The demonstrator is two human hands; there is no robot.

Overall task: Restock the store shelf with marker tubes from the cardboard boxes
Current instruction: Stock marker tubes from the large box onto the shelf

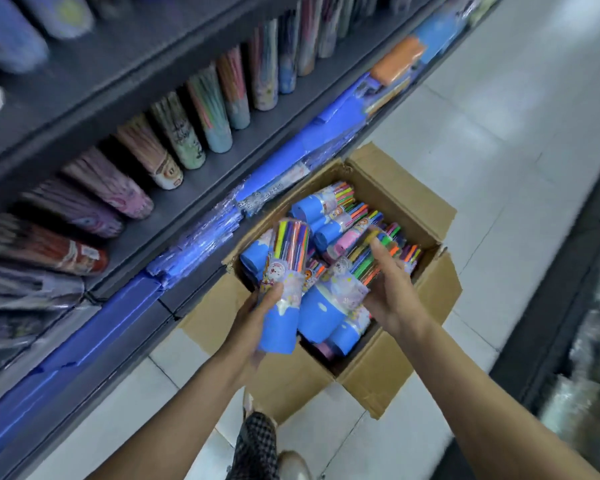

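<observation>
Open cardboard box [388,362] on white tiled floor [499,133], flaps out, just beside dark store shelf [201,188]. Packed with marker tubes [329,209]: blue bases, clear tops, bright pens visible inside, lying at mixed angles.

Left hand [253,317] wrapped round one marker tube [283,289], fingers curled on blue lower half, tube lifted above near left corner of box, clear end pointing up toward shelf.

Right hand [390,289] down among tubes at box centre, thumb over a second tube [343,299], fingers curled beneath; tube tilted, touching its neighbours.

Shelf row above: similar tubes [208,112] laid side by side, ends facing aisle, blurred. Lower tier: flat blue plastic-wrapped packs [201,240]. Orange pack [397,60] farther along.

Patterned trouser leg [257,441] and a shoe [295,464] at bottom edge.
</observation>
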